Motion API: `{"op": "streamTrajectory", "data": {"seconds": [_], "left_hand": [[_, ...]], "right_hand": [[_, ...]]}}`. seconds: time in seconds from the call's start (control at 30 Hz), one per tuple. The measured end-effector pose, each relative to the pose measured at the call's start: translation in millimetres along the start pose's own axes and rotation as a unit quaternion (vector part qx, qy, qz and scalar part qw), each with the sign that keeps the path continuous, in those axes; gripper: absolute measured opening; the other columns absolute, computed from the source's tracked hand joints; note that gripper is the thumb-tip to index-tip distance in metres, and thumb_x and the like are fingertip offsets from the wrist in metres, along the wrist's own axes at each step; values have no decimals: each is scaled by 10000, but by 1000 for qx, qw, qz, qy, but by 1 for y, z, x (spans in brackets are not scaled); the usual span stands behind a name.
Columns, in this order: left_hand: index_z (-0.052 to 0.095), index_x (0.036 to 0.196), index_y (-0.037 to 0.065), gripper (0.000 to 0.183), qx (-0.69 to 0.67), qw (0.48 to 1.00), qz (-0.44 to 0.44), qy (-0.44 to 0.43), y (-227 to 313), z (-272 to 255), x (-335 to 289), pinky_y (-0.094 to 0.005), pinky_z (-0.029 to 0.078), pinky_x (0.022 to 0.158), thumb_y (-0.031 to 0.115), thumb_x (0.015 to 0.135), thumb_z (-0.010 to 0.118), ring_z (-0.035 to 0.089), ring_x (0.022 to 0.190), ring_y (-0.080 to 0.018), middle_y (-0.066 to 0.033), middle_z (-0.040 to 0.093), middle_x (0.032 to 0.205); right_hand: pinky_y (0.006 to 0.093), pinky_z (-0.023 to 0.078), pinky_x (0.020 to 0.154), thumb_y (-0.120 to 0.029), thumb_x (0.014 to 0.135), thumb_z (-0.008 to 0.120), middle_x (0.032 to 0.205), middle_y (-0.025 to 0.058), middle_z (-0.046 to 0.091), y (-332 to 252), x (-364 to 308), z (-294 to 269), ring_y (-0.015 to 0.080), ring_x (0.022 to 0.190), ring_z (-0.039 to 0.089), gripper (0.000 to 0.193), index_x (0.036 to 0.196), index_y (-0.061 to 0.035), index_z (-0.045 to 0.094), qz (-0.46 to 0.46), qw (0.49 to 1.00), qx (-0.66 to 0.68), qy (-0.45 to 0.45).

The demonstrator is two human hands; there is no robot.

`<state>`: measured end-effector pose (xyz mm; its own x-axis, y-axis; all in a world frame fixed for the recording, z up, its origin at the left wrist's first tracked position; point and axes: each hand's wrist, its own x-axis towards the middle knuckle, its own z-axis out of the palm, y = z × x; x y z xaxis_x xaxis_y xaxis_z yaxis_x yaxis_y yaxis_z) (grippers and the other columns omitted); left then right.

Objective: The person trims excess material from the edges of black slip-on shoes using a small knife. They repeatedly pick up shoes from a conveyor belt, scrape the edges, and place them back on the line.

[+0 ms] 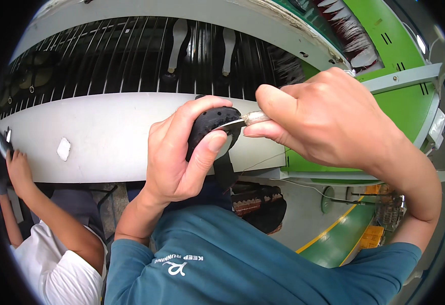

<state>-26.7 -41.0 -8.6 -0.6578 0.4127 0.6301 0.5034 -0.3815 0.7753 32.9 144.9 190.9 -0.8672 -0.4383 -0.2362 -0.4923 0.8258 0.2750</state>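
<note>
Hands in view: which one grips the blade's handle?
The wearer's right hand, pinching the pale handle of the blade. The wearer's left hand holds the black piece instead; a co-worker's bare hand is at far left.

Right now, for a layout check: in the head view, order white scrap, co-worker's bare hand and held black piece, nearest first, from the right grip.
1. Held black piece, just left.
2. White scrap, farther left, on the table.
3. Co-worker's bare hand, far left.

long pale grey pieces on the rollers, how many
2, side by side: left grey piece and right grey piece, both beyond the left hand; others may hide in shadow.
</note>
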Motion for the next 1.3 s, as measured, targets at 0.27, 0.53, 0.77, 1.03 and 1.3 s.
{"op": "streamTrajectory", "data": {"seconds": [0.27,0.53,0.77,1.03,1.3], "left_hand": [[636,1357,-47,344,14,999,43,21,-4,-4,-7,-350,611,855,58,1033,684,800,943,-282,-191,799,1149],[687,1291,-45,351,-43,998,4,48,2,-7,-7,-354,608,899,258,1117,651,780,969,-209,-162,818,1101],[662,1332,-43,380,-47,998,2,49,1,-2,-12,-344,608,913,277,1127,664,788,990,-227,-173,818,1097],[646,1322,-48,327,5,999,38,32,1,11,-7,-353,611,926,199,1108,669,794,1005,-247,-187,819,1126],[652,1283,-62,310,23,999,33,20,6,14,-5,-342,624,878,168,1078,693,808,957,-248,-198,823,1076]], "right_hand": [[486,433,463,-484,1107,629,569,109,545,-8,7,22,380,508,589,462,889,-86,545,-6,997,74,19],[516,486,489,-514,1131,566,575,128,606,-11,5,46,406,540,646,458,947,-99,627,-10,987,125,105],[494,479,479,-482,1119,613,580,112,597,-3,-22,54,391,533,633,423,939,-99,599,2,972,176,154],[495,484,479,-467,1121,615,584,121,611,7,-26,64,389,521,634,417,937,-94,585,-24,978,133,160],[508,500,482,-477,1120,609,552,142,599,6,-28,74,408,516,640,442,938,-75,596,3,970,203,136]]}}
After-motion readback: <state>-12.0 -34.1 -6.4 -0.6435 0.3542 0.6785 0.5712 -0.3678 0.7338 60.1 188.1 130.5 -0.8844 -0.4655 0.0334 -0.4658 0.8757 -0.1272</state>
